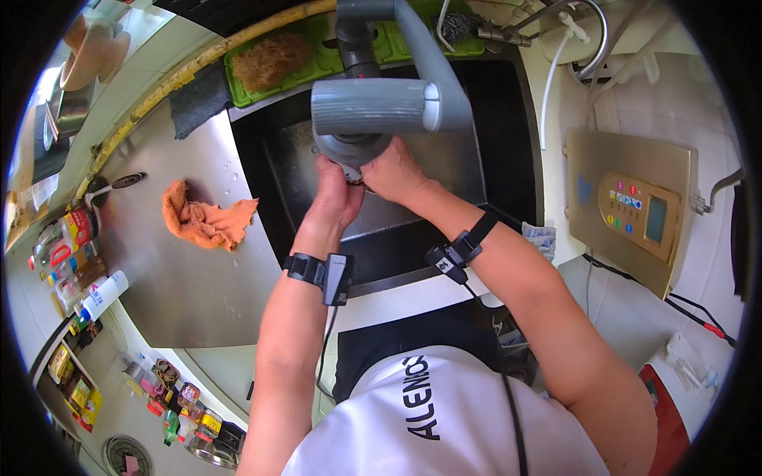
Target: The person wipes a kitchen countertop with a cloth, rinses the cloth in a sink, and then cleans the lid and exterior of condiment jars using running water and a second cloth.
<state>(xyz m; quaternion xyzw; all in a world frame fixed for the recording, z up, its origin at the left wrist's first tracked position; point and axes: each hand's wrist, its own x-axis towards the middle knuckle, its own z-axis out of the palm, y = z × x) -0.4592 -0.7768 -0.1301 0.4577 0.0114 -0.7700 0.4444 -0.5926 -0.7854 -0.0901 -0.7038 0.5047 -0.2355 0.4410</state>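
Both hands are together over a dark kitchen sink point(381, 229), partly hidden by the grey faucet head point(372, 107) above them. My left hand point(336, 193) is cupped palm up, with its fingers around a small white item with dark and brown specks point(352, 174). From the other side my right hand point(396, 172) touches that item with curled fingers. What the item is cannot be told, as the faucet and fingers cover much of it. Each wrist wears a black strap with a small device.
An orange cloth point(208, 217) lies on the steel counter point(196, 297) left of the sink. Behind the sink, a green tray point(327, 56) holds a brown fibrous scrubber point(271, 59). Bottles point(71, 238) line the left edge; a gold control panel point(631, 202) hangs at right.
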